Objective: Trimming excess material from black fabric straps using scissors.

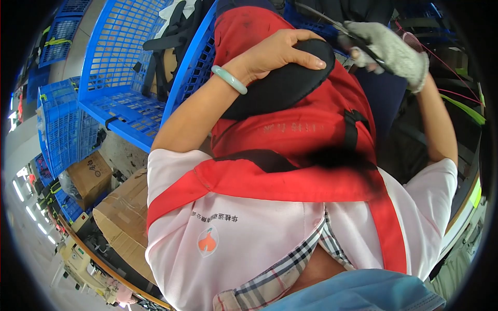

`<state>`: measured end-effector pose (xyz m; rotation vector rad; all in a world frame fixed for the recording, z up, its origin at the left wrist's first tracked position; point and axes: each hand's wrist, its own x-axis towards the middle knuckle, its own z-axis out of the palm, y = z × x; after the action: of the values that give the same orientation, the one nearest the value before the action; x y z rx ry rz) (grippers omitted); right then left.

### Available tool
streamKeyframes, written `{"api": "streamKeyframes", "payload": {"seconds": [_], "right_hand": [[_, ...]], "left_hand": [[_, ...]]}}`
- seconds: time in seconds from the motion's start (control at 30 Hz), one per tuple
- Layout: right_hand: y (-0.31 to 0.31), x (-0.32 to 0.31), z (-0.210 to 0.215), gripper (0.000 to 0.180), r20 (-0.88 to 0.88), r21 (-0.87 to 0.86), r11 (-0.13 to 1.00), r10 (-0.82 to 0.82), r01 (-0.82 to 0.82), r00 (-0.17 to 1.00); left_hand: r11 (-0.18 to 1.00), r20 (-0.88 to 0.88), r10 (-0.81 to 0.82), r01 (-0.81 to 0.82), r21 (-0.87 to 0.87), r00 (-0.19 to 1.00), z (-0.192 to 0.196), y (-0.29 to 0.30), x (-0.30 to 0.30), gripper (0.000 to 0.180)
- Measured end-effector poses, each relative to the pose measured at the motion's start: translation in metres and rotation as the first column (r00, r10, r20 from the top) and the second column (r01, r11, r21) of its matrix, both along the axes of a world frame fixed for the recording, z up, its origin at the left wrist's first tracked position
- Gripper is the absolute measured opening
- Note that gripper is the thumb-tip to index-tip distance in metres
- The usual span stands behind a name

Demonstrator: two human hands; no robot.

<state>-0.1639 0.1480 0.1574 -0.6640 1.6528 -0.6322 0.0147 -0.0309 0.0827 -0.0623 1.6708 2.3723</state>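
My left hand (280, 52), with a pale green bangle at the wrist, lies closed over a black padded piece (282, 85) that rests on red fabric (306, 129) with black straps. The red fabric lies against my chest. My right hand (391, 52) wears a grey knit glove and grips small dark scissors (358, 39) at the top right, just past the black piece. Thin red threads (430, 57) run off to the right of the glove.
Blue plastic crates (122, 78) stand stacked at the upper left, one holding dark pieces. Brown cardboard boxes (122, 212) sit at the lower left beside a table edge. Dark machinery and a green strip fill the right rim.
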Motion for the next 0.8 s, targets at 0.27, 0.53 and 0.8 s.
{"api": "streamKeyframes", "payload": {"seconds": [0.27,0.53,0.8], "right_hand": [[-0.005,0.040,-0.012,0.039,0.287,-0.527,0.737,-0.315,0.424,0.905],[-0.018,0.050,-0.025,0.038,0.625,-0.327,0.401,-0.588,0.856,0.514],[-0.046,0.108,-0.062,0.047,0.278,-0.659,0.519,-0.505,0.544,0.817]], "left_hand": [[0.753,-0.396,0.552,-0.643,-0.142,0.734,0.035,-0.010,0.042,0.024],[0.911,-0.212,0.298,-0.343,-0.228,0.931,0.018,0.021,0.046,0.044],[0.743,-0.065,0.617,-0.553,0.378,0.784,-0.012,0.000,0.019,0.030]]}}
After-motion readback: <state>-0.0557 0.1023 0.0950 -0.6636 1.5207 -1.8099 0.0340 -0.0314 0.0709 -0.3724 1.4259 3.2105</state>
